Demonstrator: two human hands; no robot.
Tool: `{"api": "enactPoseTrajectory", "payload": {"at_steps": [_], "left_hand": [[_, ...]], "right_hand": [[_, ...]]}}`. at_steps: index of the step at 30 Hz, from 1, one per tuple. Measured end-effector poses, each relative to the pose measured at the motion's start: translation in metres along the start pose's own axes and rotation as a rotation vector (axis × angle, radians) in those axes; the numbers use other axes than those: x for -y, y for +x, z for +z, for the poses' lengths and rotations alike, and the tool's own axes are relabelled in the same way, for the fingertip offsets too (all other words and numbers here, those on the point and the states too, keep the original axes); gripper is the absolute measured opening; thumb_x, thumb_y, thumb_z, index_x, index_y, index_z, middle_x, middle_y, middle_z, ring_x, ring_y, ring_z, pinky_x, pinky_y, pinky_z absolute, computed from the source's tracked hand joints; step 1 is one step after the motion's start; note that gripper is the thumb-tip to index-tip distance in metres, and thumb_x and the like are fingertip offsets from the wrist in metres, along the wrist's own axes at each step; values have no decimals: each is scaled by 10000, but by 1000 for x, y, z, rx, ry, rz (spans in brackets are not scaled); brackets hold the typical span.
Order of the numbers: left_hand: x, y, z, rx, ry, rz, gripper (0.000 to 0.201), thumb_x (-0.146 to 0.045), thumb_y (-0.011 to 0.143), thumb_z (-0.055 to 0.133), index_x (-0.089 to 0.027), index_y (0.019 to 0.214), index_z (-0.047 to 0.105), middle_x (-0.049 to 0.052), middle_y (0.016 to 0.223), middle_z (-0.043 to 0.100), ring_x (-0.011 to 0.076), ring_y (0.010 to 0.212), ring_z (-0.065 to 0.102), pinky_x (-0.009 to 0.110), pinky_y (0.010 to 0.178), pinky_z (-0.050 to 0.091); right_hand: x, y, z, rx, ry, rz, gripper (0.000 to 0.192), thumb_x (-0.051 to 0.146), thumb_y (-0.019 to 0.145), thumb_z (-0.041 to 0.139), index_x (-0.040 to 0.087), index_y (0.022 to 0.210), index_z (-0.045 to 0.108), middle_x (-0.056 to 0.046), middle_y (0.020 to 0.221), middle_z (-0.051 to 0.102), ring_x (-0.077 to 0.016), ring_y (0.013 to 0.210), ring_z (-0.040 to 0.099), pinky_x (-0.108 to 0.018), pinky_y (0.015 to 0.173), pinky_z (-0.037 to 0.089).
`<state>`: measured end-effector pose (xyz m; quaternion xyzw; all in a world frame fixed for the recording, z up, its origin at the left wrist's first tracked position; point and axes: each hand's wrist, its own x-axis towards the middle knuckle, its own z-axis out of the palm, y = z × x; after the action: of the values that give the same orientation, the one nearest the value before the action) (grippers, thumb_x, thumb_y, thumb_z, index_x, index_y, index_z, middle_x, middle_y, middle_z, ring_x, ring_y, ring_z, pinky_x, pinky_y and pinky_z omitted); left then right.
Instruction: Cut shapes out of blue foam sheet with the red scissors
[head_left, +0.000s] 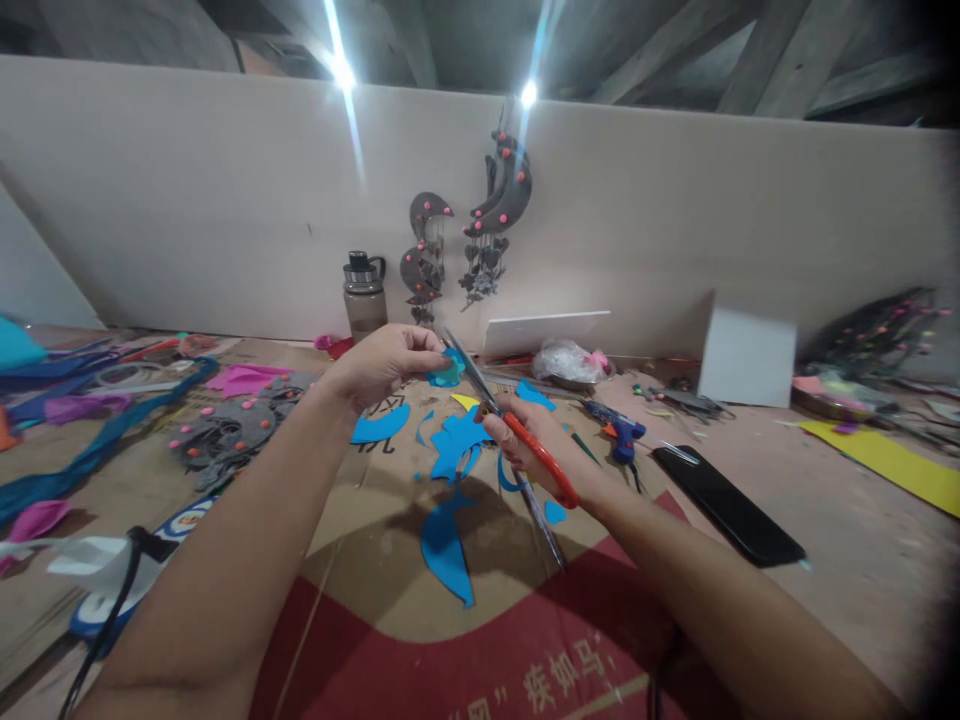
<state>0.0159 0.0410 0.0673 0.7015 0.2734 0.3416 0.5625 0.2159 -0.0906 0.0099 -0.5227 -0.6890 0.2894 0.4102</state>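
Between the thumb and fingers of my left hand (388,362) is a small blue-green cut-out piece (448,369) with a wavy edge. My right hand (536,440) grips a pair of scissors (541,462) by their red-orange handles. Their blades point up and away from me, right beside the small piece; whether they touch it I cannot tell. Below the hands, blue scraps (457,440) lie on the cardboard (352,560), with a blue crescent (445,548) nearer to me and a small blue heart (555,512) to the right. A pen (546,527) lies under my right hand.
Right of my hands are a blue glue gun (619,430) and a black phone (727,505). A bottle (365,298) stands at the back wall, near hanging grey moon ornaments (504,190). Grey felt pieces with pink balls (240,430) and a blue strip (105,445) lie left.
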Motion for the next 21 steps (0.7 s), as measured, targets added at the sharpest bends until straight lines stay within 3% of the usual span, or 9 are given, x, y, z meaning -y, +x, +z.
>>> {"api": "enactPoseTrajectory", "payload": {"at_steps": [12, 18, 21], "left_hand": [[7, 4, -6, 25, 29, -52, 283, -309, 590, 875, -163, 637, 636, 5, 610, 591, 102, 558, 505, 227, 529, 363], [9, 5, -9, -20, 19, -20, 251, -298, 568, 867, -166, 624, 662, 4, 585, 581, 93, 517, 461, 218, 484, 321], [8, 5, -9, -35, 7, 9, 278, -335, 573, 875, -171, 593, 653, 5, 567, 566, 87, 504, 441, 213, 469, 291]], "right_hand": [[1, 1, -3, 30, -132, -20, 455, 632, 946, 531, 225, 775, 421, 46, 657, 411, -118, 575, 384, -250, 529, 298], [3, 4, -3, 9, -202, 4, 370, 570, 906, 633, 216, 888, 526, 12, 741, 517, -165, 681, 479, -291, 637, 399], [1, 7, -1, -87, -124, 47, 364, 551, 871, 680, 214, 946, 566, 5, 763, 539, -185, 709, 518, -319, 680, 436]]}}
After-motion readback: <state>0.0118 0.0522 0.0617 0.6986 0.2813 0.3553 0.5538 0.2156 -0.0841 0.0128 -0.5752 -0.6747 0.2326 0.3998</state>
